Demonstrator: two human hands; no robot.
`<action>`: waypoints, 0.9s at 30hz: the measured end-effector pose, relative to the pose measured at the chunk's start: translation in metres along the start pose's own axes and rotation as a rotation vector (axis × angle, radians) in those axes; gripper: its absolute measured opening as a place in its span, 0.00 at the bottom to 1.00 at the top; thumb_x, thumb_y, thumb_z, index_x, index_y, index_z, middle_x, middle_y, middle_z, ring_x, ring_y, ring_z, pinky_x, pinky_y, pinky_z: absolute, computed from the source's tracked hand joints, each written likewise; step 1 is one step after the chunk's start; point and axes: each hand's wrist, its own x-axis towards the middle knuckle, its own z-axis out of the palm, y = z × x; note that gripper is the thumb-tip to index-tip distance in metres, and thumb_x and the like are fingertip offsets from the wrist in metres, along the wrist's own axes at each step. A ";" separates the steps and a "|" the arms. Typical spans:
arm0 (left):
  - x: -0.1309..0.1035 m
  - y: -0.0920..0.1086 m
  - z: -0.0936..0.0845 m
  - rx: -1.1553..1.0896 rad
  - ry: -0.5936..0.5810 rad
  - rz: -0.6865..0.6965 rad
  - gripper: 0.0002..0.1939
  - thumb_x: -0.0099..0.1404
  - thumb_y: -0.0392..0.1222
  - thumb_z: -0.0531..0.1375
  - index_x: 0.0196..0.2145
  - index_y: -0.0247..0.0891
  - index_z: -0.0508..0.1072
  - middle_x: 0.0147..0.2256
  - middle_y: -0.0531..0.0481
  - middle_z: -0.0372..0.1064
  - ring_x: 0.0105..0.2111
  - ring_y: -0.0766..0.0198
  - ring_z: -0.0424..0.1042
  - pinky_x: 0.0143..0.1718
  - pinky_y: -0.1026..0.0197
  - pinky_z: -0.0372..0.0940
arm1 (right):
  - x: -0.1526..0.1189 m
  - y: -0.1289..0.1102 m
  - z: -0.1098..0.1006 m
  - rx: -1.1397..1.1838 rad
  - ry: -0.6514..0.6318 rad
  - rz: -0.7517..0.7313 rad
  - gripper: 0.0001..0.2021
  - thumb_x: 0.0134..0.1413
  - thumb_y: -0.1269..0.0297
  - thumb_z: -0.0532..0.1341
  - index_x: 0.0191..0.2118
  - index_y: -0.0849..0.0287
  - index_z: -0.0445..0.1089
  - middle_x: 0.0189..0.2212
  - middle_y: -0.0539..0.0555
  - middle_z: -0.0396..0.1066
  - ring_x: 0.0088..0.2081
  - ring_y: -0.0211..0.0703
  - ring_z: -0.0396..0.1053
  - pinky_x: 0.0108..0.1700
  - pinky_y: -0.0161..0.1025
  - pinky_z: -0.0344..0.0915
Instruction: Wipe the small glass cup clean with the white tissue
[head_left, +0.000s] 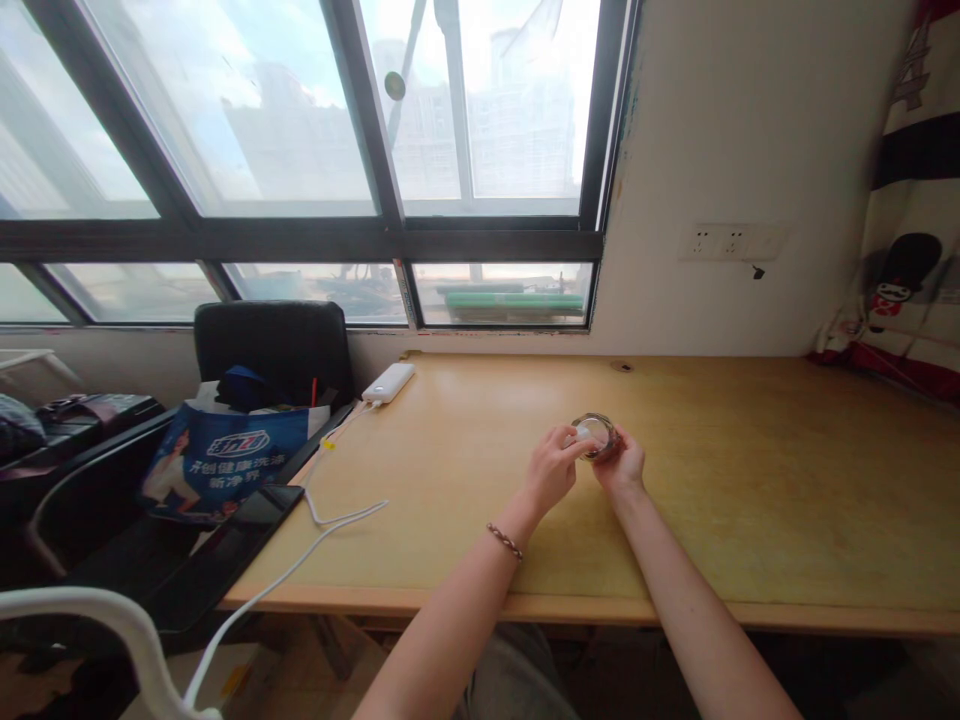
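Observation:
A small round object [596, 432] with a shiny, dark rim and a pale middle is held up between my two hands over the wooden table [465, 480]. My right hand [621, 462] is wrapped round its lower right side. On its left, my left hand [553, 462], with a braided bracelet at the wrist, has its fingers bent over the rim, touching something small and whitish at the middle. What that whitish thing is cannot be made out.
A white power bank [388, 383] with a white cable [322, 530] lies at the table's left edge. Left of it stands a black chair [274, 340] with a blue bag [225, 460]. A dark flat panel [232, 550] touches the table's left side. Wall sockets [718, 240] are behind.

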 end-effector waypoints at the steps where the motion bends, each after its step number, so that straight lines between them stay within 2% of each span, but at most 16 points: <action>1: 0.000 0.000 0.000 -0.022 0.020 -0.014 0.19 0.58 0.28 0.47 0.41 0.45 0.69 0.38 0.47 0.61 0.40 0.64 0.61 0.41 0.60 0.60 | 0.000 0.000 0.000 0.000 -0.001 -0.002 0.11 0.47 0.67 0.49 0.25 0.61 0.67 0.22 0.52 0.71 0.25 0.39 0.68 0.26 0.36 0.64; 5: 0.002 0.000 0.003 -0.124 0.177 -0.175 0.18 0.60 0.31 0.47 0.47 0.40 0.62 0.38 0.45 0.64 0.39 0.64 0.64 0.40 0.60 0.62 | -0.002 -0.001 0.001 -0.057 -0.064 -0.040 0.10 0.47 0.66 0.49 0.23 0.60 0.65 0.18 0.50 0.68 0.21 0.37 0.65 0.23 0.36 0.62; 8: 0.003 0.000 0.002 -0.154 0.251 -0.234 0.13 0.60 0.33 0.48 0.42 0.39 0.65 0.37 0.46 0.66 0.38 0.64 0.65 0.40 0.59 0.62 | -0.003 0.000 0.002 -0.106 -0.093 -0.069 0.09 0.46 0.66 0.49 0.22 0.59 0.64 0.16 0.49 0.66 0.20 0.38 0.64 0.22 0.37 0.62; 12: 0.002 0.004 0.003 -0.174 0.187 -0.104 0.10 0.59 0.33 0.50 0.35 0.38 0.70 0.35 0.47 0.68 0.38 0.64 0.66 0.40 0.58 0.63 | -0.003 0.002 0.002 -0.111 -0.064 -0.063 0.09 0.46 0.66 0.50 0.22 0.60 0.65 0.18 0.50 0.68 0.21 0.38 0.65 0.22 0.36 0.62; 18: 0.000 0.015 0.007 -0.327 0.046 0.107 0.11 0.59 0.34 0.50 0.34 0.38 0.71 0.33 0.47 0.70 0.37 0.65 0.67 0.40 0.60 0.64 | 0.000 0.002 0.000 -0.086 0.010 -0.133 0.10 0.45 0.65 0.52 0.18 0.60 0.62 0.14 0.47 0.65 0.17 0.35 0.63 0.22 0.34 0.62; 22: 0.002 0.015 0.005 -0.375 0.006 0.109 0.12 0.60 0.35 0.49 0.36 0.38 0.72 0.35 0.46 0.71 0.40 0.65 0.66 0.42 0.59 0.63 | 0.001 0.005 0.000 -0.117 -0.002 -0.105 0.10 0.45 0.65 0.52 0.17 0.59 0.61 0.13 0.48 0.65 0.18 0.36 0.63 0.22 0.34 0.63; 27: 0.005 0.013 0.000 -0.387 -0.004 0.111 0.13 0.60 0.34 0.49 0.37 0.38 0.71 0.39 0.46 0.69 0.43 0.64 0.64 0.46 0.56 0.61 | 0.000 0.012 0.002 -0.145 -0.079 0.047 0.12 0.46 0.67 0.48 0.18 0.59 0.61 0.16 0.50 0.66 0.20 0.35 0.64 0.22 0.33 0.63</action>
